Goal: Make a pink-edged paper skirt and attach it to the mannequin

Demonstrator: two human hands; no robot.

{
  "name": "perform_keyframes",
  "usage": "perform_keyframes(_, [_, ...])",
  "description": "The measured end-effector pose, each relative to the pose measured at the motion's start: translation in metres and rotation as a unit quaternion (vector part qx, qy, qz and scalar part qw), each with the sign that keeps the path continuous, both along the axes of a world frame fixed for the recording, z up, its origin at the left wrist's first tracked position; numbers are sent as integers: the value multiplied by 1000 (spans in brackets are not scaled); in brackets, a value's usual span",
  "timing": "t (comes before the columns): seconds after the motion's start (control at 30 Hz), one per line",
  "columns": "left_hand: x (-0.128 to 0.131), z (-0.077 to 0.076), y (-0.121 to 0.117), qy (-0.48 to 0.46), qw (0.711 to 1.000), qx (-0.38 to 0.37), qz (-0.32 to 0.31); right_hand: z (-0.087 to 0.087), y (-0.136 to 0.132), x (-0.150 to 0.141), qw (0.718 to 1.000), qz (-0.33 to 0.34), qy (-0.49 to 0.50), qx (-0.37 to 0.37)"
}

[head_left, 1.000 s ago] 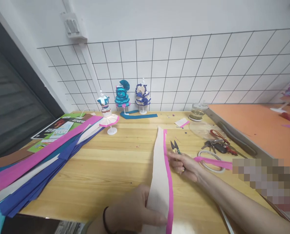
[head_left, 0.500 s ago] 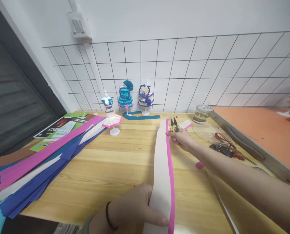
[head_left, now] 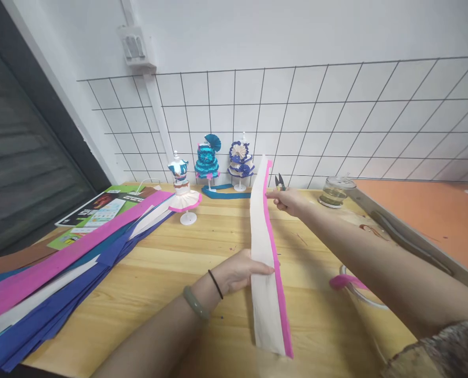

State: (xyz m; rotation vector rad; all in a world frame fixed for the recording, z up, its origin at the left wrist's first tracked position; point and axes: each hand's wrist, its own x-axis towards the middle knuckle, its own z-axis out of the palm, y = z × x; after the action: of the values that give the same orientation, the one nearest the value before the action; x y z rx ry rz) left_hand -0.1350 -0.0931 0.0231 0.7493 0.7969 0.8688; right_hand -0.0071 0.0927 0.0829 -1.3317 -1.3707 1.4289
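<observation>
And here's the left hand [head_left: 239, 270], thumb laid over the cream strip [head_left: 260, 226], fingers tucked behind: a clear pinch. The right hand [head_left: 292, 202] closes thumb and forefinger on its pink edge [head_left: 272, 244], small snips [head_left: 281, 184] poking up just beyond those fingers.

Danger spots? If the 2 hands pull apart, thin paper like this could stretch or tear between them. Tugging only the pink edge might peel or pucker it, and a turn of the right wrist could bring the blades into the paper.

Position check: the strip rises beyond the left hand, passes just left of the right fingertips, and its near end trails below the left thumb, towards the wearer.
</observation>
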Motion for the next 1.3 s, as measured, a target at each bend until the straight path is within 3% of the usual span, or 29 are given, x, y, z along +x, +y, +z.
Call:
perform_keyframes(0.2, [-1,-8,9,-13,1000,-17,1,-26,-50,25,999,-7,-35,-21])
perform_keyframes(0.43, [-5,-8,-1,-21,1000,3,7,-28,-157,58,995,66,-46,-64])
perform_keyframes(0.57, [-3,-10,-4,-21,999,28,24,-41,-214,61,993,79,-68,-62])
perform_keyframes(0.67, [0,-9,-7,-13,999,36,36,-52,-239,55,993,90,-54,-57])
perform_keyframes(0.9, [4,-8,-11,18,999,46,21,-67,-252,49,996,53,-45,-49])
perform_keyframes(1.17, [4,-6,-21,52,980,114,-156,-55,-249,55,997,26,-65,-22])
perform_keyframes(1.3, [4,-7,-22,66,980,127,-136,-57,-250,63,996,15,-83,-20])
